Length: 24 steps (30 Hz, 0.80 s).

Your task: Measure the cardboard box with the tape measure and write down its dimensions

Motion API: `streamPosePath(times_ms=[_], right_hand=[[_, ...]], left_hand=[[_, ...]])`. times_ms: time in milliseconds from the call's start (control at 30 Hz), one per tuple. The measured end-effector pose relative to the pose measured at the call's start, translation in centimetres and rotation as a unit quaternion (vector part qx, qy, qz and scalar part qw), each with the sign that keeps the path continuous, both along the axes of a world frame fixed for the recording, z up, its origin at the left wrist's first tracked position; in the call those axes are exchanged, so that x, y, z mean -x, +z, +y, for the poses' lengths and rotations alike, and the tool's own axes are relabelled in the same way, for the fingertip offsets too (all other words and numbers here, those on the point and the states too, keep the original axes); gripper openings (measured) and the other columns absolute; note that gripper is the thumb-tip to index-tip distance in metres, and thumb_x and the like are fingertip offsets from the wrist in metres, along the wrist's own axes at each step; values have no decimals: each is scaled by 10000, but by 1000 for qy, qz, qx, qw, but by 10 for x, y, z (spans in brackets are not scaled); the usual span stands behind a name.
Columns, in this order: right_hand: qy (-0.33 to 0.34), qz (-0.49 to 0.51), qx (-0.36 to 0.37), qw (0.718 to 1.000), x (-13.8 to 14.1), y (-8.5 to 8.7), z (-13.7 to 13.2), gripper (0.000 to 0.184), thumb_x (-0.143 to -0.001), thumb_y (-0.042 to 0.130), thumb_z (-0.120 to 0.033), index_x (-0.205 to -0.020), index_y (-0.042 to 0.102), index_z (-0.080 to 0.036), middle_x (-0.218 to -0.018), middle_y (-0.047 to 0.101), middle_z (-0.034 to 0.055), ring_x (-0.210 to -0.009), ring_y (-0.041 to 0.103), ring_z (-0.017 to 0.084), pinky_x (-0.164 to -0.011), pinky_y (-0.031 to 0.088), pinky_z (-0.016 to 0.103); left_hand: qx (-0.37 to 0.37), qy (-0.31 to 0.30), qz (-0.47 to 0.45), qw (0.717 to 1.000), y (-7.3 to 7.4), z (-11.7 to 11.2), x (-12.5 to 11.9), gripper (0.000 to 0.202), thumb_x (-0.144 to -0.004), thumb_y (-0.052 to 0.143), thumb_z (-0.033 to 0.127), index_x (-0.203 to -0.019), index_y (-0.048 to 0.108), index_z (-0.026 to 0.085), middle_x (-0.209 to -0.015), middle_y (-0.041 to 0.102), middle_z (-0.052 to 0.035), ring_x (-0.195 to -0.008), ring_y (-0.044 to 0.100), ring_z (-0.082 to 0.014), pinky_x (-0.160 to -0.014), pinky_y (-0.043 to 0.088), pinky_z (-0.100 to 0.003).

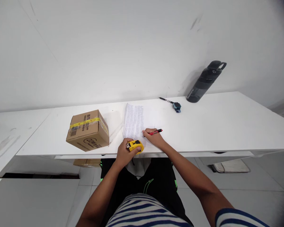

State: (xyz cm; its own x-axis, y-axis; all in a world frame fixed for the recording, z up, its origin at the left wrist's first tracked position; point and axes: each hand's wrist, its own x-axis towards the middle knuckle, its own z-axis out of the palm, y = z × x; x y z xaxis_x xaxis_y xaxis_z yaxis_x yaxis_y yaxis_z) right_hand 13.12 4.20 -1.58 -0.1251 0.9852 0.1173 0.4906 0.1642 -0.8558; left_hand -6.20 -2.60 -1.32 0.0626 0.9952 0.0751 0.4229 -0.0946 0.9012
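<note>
My left hand (126, 153) is closed around a yellow and black tape measure (135, 146) at the table's front edge, beside the lower end of a written sheet of paper (133, 119). Held between the fingers of my right hand (153, 137) is a red pen (155, 132). That hand rests at the paper's lower right corner; the pen's tip is hidden by the fingers. Dense lines of writing cover the sheet, too small to read. To the left of the paper stands a cardboard box (87, 130) sealed with yellow printed tape.
A dark water bottle (204, 82) stands at the back right against the wall. Left of it lie a black pen (166, 100) and a small dark blue-green object (176, 107). The white table (215, 129) ends just in front of my lap. A pale flat object (232, 166) lies below at right.
</note>
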Motion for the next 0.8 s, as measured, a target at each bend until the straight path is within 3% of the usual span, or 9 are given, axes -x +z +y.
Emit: streamPosePath(times_ms=[133, 267, 400, 533, 700, 800], right_hand=[[-41, 15, -10, 999, 0, -4, 2, 383, -846, 457, -453, -542, 384, -233, -528, 486, -12, -587, 480, 171, -566, 352, 302], [2, 20, 0, 1000, -1, -4, 2, 377, -842, 458, -438, -537, 388, -228, -547, 502, -16, -584, 490, 163, -575, 352, 301], [-21, 27, 3, 999, -2, -2, 2, 370, -839, 466, -418, -530, 390, -229, -545, 516, -14, -581, 499, 164, -583, 361, 301], [14, 12, 6, 1000, -2, 0, 0, 373, -864, 456, -439, -563, 481, -221, -619, 610, 13, -646, 569, 187, -637, 403, 312], [-113, 26, -79, 990, -3, -7, -2, 352, -880, 485, -522, -840, 643, -210, -833, 678, 57, -810, 616, 224, -763, 454, 341], [-180, -12, -139, 974, -4, -19, 5, 404, -886, 462, -494, -1089, 628, -186, -1059, 632, 114, -896, 610, 243, -817, 466, 378]], left_hand=[[-3, 3, -7, 1000, 0, 0, 0, 417, -708, 749, 457, -1001, 573, 218, -948, 680, -24, -825, 638, -175, -749, 517, -305], [-9, 3, -7, 1000, -3, 2, 0, 425, -708, 754, 453, -1006, 566, 216, -959, 679, -28, -831, 641, -176, -756, 519, -307], [-8, -4, -5, 1000, -4, 2, 0, 412, -720, 747, 451, -1004, 567, 213, -958, 680, -29, -825, 641, -173, -750, 520, -305], [-11, 1, 5, 1000, -2, 1, 1, 411, -712, 748, 454, -998, 574, 216, -956, 682, -24, -834, 640, -178, -762, 516, -313], [-7, 9, 0, 1000, -1, -5, 1, 414, -689, 754, 472, -980, 594, 226, -882, 686, -1, -757, 632, -165, -688, 505, -289], [-19, 14, -5, 1000, -6, -9, 1, 415, -672, 762, 483, -964, 606, 231, -843, 682, 10, -717, 619, -157, -632, 491, -273]])
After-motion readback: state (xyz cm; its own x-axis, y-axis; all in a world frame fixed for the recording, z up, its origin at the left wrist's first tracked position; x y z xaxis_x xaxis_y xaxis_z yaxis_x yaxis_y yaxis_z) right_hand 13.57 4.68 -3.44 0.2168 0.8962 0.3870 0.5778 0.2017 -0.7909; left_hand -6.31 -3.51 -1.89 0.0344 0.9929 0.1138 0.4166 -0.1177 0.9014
